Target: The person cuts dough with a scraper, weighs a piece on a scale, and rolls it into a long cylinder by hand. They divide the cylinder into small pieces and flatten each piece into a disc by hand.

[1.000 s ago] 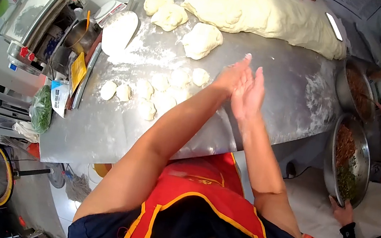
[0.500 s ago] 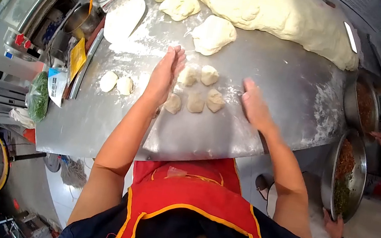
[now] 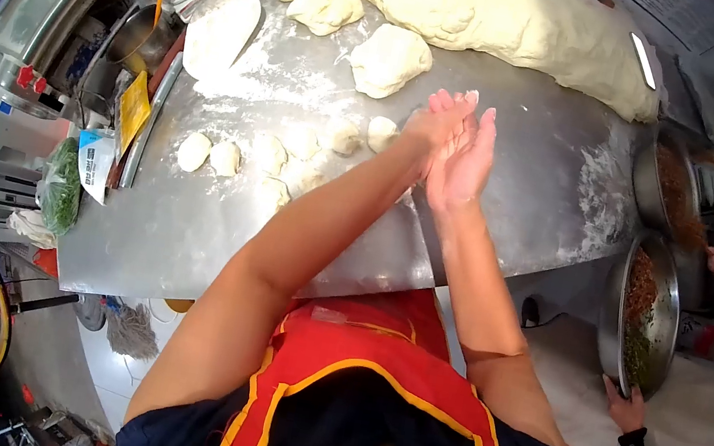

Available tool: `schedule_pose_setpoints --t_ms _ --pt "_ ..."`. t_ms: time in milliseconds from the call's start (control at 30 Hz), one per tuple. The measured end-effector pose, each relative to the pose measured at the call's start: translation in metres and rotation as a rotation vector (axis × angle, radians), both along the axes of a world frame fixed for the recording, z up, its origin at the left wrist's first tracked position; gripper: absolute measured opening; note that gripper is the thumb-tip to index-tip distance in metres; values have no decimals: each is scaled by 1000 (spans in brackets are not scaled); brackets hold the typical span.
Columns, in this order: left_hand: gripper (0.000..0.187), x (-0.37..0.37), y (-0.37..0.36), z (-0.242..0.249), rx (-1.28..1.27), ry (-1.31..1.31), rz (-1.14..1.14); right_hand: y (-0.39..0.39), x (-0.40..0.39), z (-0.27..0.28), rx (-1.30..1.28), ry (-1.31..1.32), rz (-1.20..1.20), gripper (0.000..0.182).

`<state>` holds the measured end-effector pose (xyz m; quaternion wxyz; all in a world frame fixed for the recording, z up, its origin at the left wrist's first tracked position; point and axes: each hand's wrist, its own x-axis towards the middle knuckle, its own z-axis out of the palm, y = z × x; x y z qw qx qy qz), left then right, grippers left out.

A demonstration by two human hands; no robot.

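My left hand [image 3: 437, 131] and my right hand [image 3: 464, 161] are pressed against each other above the metal table [image 3: 536, 168], fingers stretched out. Nothing shows between the palms, though their inner sides are partly hidden. Several small dough pieces lie left of my hands, among them a round one [image 3: 381, 134] near my left wrist and another [image 3: 343, 136] beside it. A few more are scattered near my left forearm, which may cover some. Two round pieces, one of them at the far left [image 3: 194, 152], sit side by side. A larger dough lump [image 3: 389, 62] rests just beyond my hands.
A huge dough mass [image 3: 513, 22] spans the table's back. At the left are a floury white scoop [image 3: 218, 34], a pot [image 3: 144, 38] and a yellow packet [image 3: 134, 108]. On the right, another person's hand [image 3: 626, 407] holds a metal bowl of filling [image 3: 663, 322].
My hands have come together from either side of the small dough pieces. Those pieces have shifted left and spread apart, nearer the two round ones. The view has moved slightly.
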<state>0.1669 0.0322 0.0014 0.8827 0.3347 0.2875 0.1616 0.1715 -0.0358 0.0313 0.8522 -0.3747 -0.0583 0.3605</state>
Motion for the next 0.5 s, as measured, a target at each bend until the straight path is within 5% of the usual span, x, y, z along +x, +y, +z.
schedule_pose_setpoints --t_ms 67,200,267,333,367,400,467,500 --pt "30 9 21 -6 172 171 -92 -5 5 -14 -16 -151 107 75" --pt "41 16 20 -1 -22 136 -50 -10 -11 -8 -346 -563 133 73" --pt "74 13 34 -22 -161 -1 -217 -25 38 -24 -528 -637 344 72" --pt "78 -34 32 15 486 -15 -73 -35 72 -65 -553 -976 355 67" --pt "74 -57 29 44 534 11 76 -46 69 -57 -556 -1037 418 65" --pt "65 -88 49 31 1043 -48 83 -54 64 -53 -559 -1095 478 63" --pt "50 -122 39 56 943 259 359 -54 61 -72 -530 -1295 641 57" --pt "46 -140 50 36 1097 311 395 -48 61 -74 -552 -1427 737 57"
